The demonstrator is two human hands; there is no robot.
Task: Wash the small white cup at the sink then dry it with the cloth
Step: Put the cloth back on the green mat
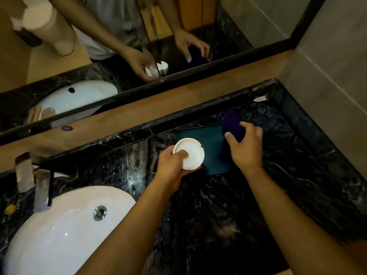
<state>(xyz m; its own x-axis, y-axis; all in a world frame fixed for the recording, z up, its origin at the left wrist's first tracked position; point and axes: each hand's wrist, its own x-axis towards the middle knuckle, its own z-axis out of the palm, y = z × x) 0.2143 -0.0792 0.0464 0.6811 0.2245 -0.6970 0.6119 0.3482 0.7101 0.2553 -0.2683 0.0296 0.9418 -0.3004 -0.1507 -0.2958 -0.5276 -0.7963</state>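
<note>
My left hand (173, 165) grips the small white cup (192, 155) by its rim, thumb inside, over the dark marble counter to the right of the sink. My right hand (245, 149) hovers with spread fingers just over a dark purple cloth (233, 124), fingertips at its edge; whether they touch it I cannot tell. The cloth lies partly on a dark teal mat (210, 139) behind the cup. The white oval sink (65, 227) sits at the lower left with its metal drain (99, 212).
A chrome tap (40, 193) stands behind the sink. Water drops spot the marble counter (218, 215) beside the basin. A wooden ledge (158, 108) and a mirror (119, 46) run along the back. A tiled wall (327, 66) closes the right side.
</note>
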